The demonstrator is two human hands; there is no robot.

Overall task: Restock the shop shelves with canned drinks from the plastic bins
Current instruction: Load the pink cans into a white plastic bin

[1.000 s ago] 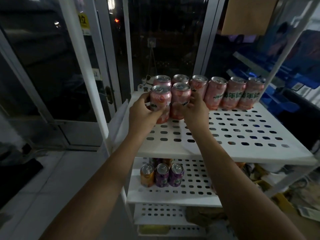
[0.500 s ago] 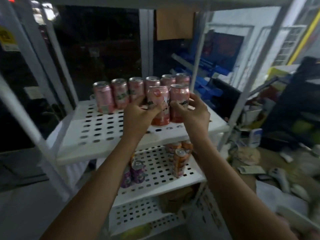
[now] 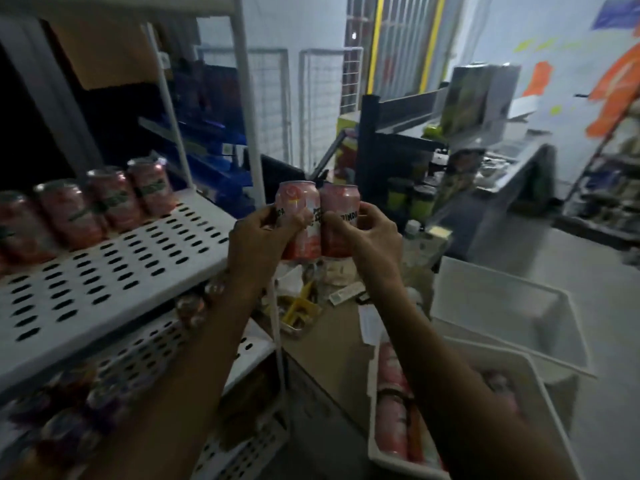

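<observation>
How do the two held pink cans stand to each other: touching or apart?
Touching. Head view: left-hand can and right-hand can meet side by side, no gap showing.

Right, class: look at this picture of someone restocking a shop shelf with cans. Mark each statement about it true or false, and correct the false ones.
1. The left hand and the right hand each grip a can, and these held cans touch side by side. True.
2. A row of cans stands at the back of the top shelf. True.
3. The held cans rest on the top shelf. False: they are in the air, past its right edge.
4. The nearest bin holds nothing. False: pink cans lie in it.
</observation>
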